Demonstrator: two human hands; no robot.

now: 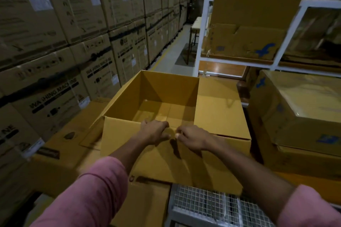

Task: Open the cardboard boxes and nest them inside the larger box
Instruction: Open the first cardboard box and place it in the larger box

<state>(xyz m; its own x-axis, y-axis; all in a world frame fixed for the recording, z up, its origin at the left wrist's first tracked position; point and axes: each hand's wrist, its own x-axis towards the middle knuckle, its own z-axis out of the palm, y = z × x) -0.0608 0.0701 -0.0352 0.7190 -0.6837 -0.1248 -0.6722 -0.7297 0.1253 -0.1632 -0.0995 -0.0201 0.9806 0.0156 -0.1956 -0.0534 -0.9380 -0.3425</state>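
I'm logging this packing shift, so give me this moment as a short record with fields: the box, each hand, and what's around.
open box: cardboard box, flaps up, nothing visible inside
left hand: left hand grips the near flap's top edge
right hand: right hand pinches the same edge, close beside the left
support: box rests on other cartons, partly over a wire mesh rack
left side: stacked washing machine cartons
right side: white shelf frame holding cardboard

We see one open cardboard box [151, 97], two hands [155, 131] [191, 137], two pink sleeves [92, 195], and many stacked washing machine cartons [55, 42].
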